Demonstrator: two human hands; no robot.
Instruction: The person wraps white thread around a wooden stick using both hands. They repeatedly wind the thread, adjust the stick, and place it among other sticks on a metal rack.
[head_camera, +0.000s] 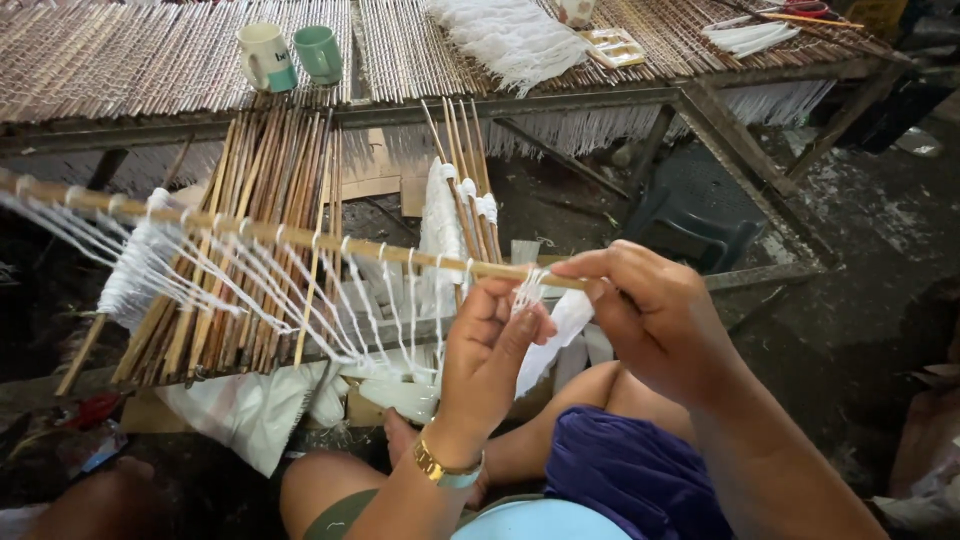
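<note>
A long thin wooden stick (300, 238) runs from the left edge toward the middle, with several white strings (250, 290) knotted along it and hanging down. My right hand (650, 315) pinches the stick's near end between thumb and fingers. My left hand (490, 350), with a gold bracelet at the wrist, holds a loop of white string (528, 290) against the stick just left of the right hand. A bundle of brown sticks (265, 230) leans behind the strings.
A slatted bench (130, 70) behind carries two mugs (290, 55) and a heap of white string (510, 35). More sticks wrapped in white string (465, 190) lean on its edge. A dark stool (690, 235) and a metal frame (740, 150) stand to the right.
</note>
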